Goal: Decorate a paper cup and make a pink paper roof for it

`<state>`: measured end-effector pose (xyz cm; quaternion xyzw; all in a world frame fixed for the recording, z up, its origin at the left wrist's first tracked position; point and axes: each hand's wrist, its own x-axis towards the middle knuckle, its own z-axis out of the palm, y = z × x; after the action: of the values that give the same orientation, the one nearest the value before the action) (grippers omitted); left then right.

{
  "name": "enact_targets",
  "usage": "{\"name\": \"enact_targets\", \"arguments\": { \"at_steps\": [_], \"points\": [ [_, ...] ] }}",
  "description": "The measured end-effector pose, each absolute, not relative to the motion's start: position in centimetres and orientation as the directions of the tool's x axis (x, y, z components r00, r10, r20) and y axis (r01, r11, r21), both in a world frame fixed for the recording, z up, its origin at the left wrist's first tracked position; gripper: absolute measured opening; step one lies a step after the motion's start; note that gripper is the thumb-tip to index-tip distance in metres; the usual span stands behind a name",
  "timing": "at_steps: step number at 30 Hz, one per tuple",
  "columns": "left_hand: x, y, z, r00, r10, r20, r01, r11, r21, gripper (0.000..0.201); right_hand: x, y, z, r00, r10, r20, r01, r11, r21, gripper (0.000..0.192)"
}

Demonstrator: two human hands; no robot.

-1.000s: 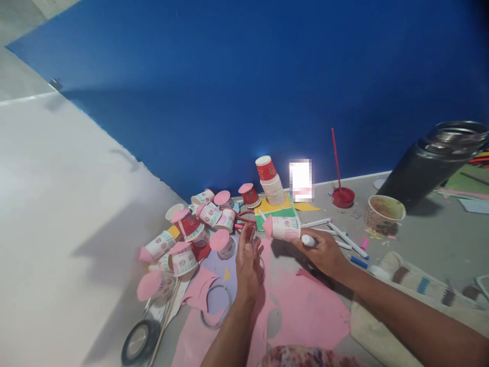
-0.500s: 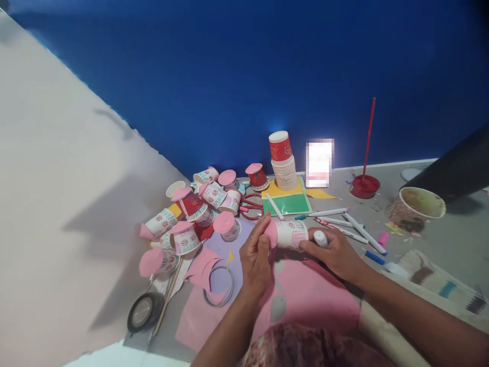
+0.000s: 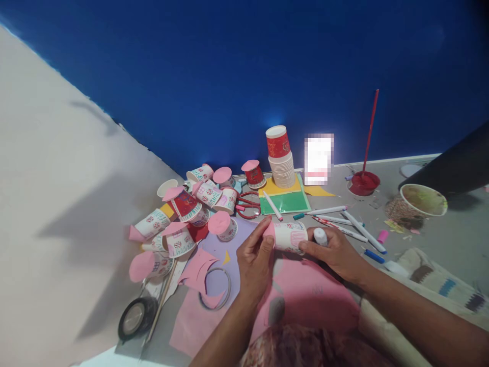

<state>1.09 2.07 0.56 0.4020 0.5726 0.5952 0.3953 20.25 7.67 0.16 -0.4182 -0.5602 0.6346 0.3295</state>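
Observation:
A white paper cup (image 3: 288,237) with pink and teal drawings lies sideways between my hands, a pink paper piece at its left end. My left hand (image 3: 255,255) is closed around that pink end. My right hand (image 3: 336,254) grips the cup's right end with the thumb, and a white marker (image 3: 320,237) is tucked in its fingers. Beneath the hands lies a pink paper sheet (image 3: 317,295) with cut-out holes. Several markers (image 3: 326,210) lie just beyond my right hand. A pink-topped cup (image 3: 223,226) stands left of my left hand.
Several decorated cups (image 3: 179,239) crowd the left side. A stack of paper cups (image 3: 281,168) stands on a green and yellow packet (image 3: 286,203), beside red-handled scissors (image 3: 249,205). Black tape (image 3: 137,318) lies front left; a used paper cup (image 3: 424,200) stands at right.
The view has shifted slightly, so the cups at left appear farther left. My hands keep hold of the cup, which is turned a little between them.

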Motion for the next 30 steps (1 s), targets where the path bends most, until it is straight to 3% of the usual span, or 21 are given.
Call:
{"name": "enact_targets", "arguments": {
  "at_steps": [4, 8, 12, 17, 26, 30],
  "points": [
    [1.2, 2.2, 0.2, -0.352, 0.936, -0.024, -0.167, -0.037, 0.985, 0.068, 20.2, 7.9, -0.4, -0.478, 0.828, -0.292, -0.231, -0.439, -0.868, 0.049],
    [1.9, 2.2, -0.6, -0.178, 0.981, -0.078, -0.36, 0.009, 0.933, 0.097, 20.4, 8.4, -1.1, -0.542, 0.771, -0.334, -0.324, -0.559, -0.763, 0.058],
    [2.4, 2.2, -0.7, -0.044, 0.996, -0.072, -0.389, 0.05, 0.92, 0.1, 20.5, 8.5, -1.5, -0.6, 0.721, -0.346, -0.354, -0.627, -0.694, 0.062],
    [2.6, 2.0, 0.1, -0.039, 0.994, -0.103, -0.434, 0.076, 0.898, 0.078, 20.2, 7.7, -1.8, -0.677, 0.663, -0.318, -0.34, -0.665, -0.665, 0.057],
    [-1.2, 1.0, 3.7, -0.325, 0.946, 0.002, -0.139, -0.05, 0.989, 0.06, 20.6, 8.1, -2.4, -0.635, 0.706, -0.313, -0.394, -0.645, -0.655, 0.04],
    [-8.1, 1.9, 7.4, -0.601, 0.77, 0.214, 0.184, -0.127, 0.975, 0.063, 20.9, 8.7, -3.0, -0.61, 0.718, -0.336, -0.389, -0.64, -0.662, 0.04]
  ]
}}
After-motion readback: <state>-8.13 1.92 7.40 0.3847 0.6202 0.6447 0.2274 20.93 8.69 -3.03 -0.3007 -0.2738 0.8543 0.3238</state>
